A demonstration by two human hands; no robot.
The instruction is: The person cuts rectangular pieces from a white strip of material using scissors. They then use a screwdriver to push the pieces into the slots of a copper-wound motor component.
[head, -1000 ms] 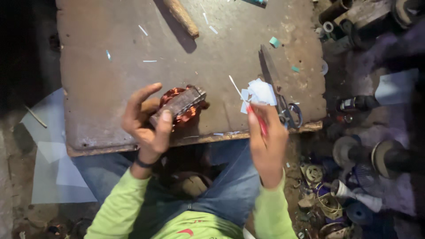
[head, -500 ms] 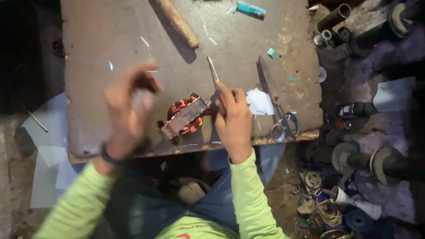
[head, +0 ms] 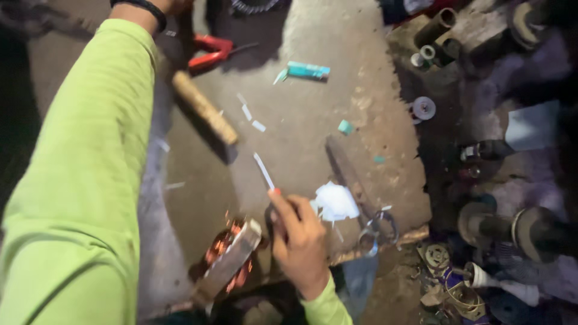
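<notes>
Work surface: a worn, stained brown board (head: 337, 114), dim light, picture blurred. Landmark: the motor stator with copper windings (head: 232, 262), lying tilted near the board's near edge.

Right hand (head: 301, 241): just right of the stator, fingers curled around a thin white strip (head: 264, 171) that sticks up and away from the hand. Whether the hand touches the stator cannot be told.

Left hand: only the wrist with a dark band (head: 139, 7) shows at the top edge, far beyond the stator; the green sleeve (head: 78, 180) fills the left side. Its grip cannot be told.

Right of the stator: crumpled white paper (head: 336, 201), then scissors (head: 370, 222) at the board's edge. Beyond the stator: wooden handle (head: 205, 108), red-handled tool (head: 208, 51), teal tube (head: 307, 70), scattered white slips.

Off the board, right of the stator: dark clutter of metal parts and wire coils (head: 457, 289) on the floor.
</notes>
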